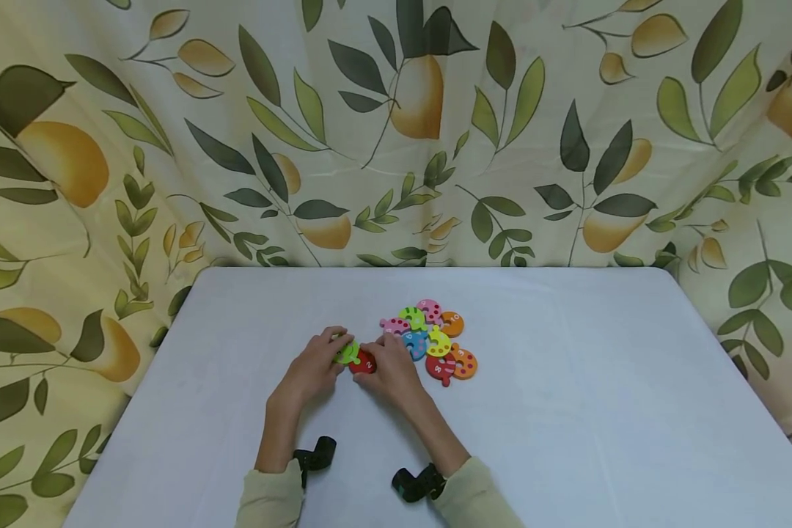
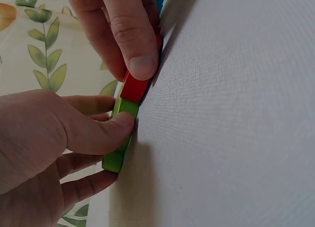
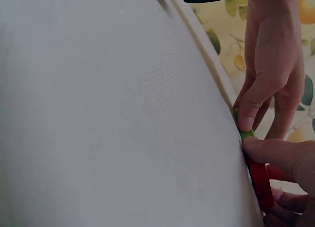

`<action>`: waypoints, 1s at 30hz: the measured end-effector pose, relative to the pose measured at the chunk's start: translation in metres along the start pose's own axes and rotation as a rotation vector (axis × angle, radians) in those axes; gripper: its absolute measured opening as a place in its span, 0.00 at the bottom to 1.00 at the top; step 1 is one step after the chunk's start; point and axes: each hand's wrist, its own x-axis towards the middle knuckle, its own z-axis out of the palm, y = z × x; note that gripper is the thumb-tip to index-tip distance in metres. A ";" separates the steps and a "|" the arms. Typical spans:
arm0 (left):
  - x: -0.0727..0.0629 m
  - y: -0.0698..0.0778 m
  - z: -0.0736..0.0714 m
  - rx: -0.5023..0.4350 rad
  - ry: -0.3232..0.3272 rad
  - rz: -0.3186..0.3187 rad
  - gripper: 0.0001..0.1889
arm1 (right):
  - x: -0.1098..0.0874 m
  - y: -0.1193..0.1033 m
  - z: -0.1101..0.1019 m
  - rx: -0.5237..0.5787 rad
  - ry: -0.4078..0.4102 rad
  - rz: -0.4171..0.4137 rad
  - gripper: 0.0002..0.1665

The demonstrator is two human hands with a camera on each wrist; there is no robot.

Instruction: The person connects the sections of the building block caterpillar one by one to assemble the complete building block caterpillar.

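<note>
My left hand (image 1: 312,370) pinches a flat light-green puzzle piece (image 1: 348,353) between thumb and fingers, left of the table's middle. Right beside it, my right hand (image 1: 396,372) grips a red puzzle piece (image 1: 363,362) marked with a 2. The two pieces meet edge to edge, low at the tabletop. In the left wrist view the green piece (image 2: 114,159) lies end-on against the red piece (image 2: 133,90), a thumb on each. From the right wrist, the red piece (image 3: 261,182) shows below the green piece (image 3: 246,134), with fingers covering much of both.
Just right of my right hand lies a cluster of several dotted, numbered pieces, among them a blue piece (image 1: 415,345), a yellow piece (image 1: 438,342), a red piece (image 1: 439,367) and an orange piece (image 1: 464,363). A white cloth covers the table (image 1: 600,381); a fruit-patterned curtain (image 1: 501,132) hangs behind.
</note>
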 end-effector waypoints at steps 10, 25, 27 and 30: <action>-0.002 0.002 0.000 0.031 0.018 0.007 0.29 | -0.003 0.003 0.002 -0.004 -0.011 -0.002 0.33; -0.003 0.009 0.001 0.110 0.082 -0.010 0.23 | -0.016 0.031 -0.042 0.210 -0.096 -0.002 0.38; -0.002 0.013 0.004 0.114 0.089 -0.036 0.22 | -0.017 0.037 -0.055 0.173 -0.063 0.026 0.37; 0.001 0.021 0.010 0.140 0.082 -0.074 0.27 | -0.021 0.047 -0.078 0.102 -0.046 0.082 0.39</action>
